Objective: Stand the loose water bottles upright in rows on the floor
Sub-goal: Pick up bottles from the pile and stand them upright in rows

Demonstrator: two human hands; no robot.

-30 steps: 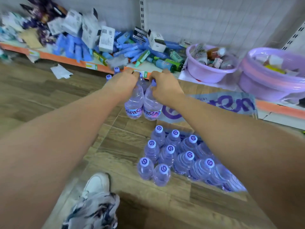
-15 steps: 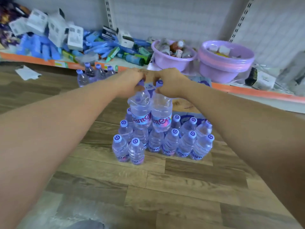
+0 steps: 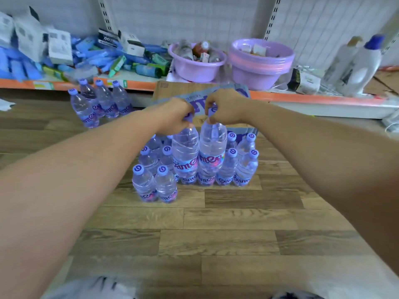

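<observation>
Clear plastic: two water bottles (image 3: 186, 152) are held at 12 o'clock, above the standing group (image 3: 154, 186) | one cap is pinched by left hand (image 3: 175, 117), one by right hand (image 3: 226, 108) | four bottles (image 3: 101, 102) are stood at 10 o'clock.

The left forearm (image 3: 86, 180) enters from 8 o'clock, the right forearm (image 3: 323, 158) from 4 o'clock, meeting above centre. Fingers curled, the left hand (image 3: 174, 117) pinches the left bottle (image 3: 185, 156) by its cap, the right hand (image 3: 226, 108) the right bottle (image 3: 212, 147).
</observation>
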